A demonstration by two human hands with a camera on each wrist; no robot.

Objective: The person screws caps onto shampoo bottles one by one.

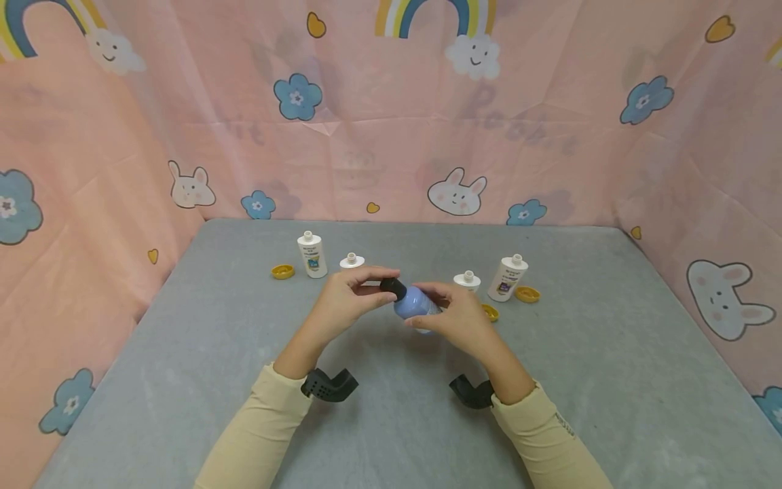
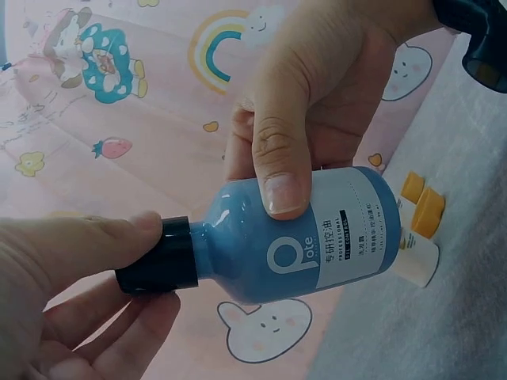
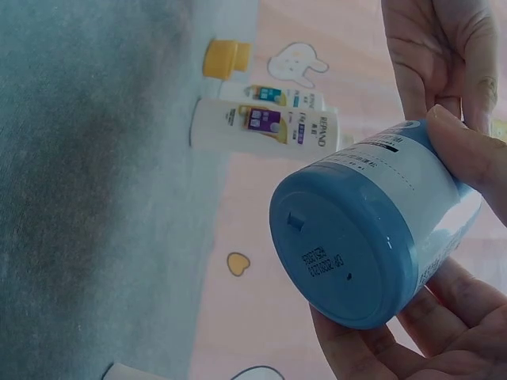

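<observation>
A blue bottle [image 1: 413, 305] is being held tilted above the grey surface [image 1: 391, 428].
The left grip [image 1: 342, 299] is pinching its black cap [image 1: 393, 288], the right grip [image 1: 462, 316] is clasping its body; white bottles [image 1: 508, 279] and yellow caps [image 1: 283, 272] are sitting behind.

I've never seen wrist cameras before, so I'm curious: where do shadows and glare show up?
Head view: a soft shadow on the grey table, below the blue bottle; left wrist view: small bright glints on the bottle's shoulder; right wrist view: a pale patch of glare on its side.
</observation>
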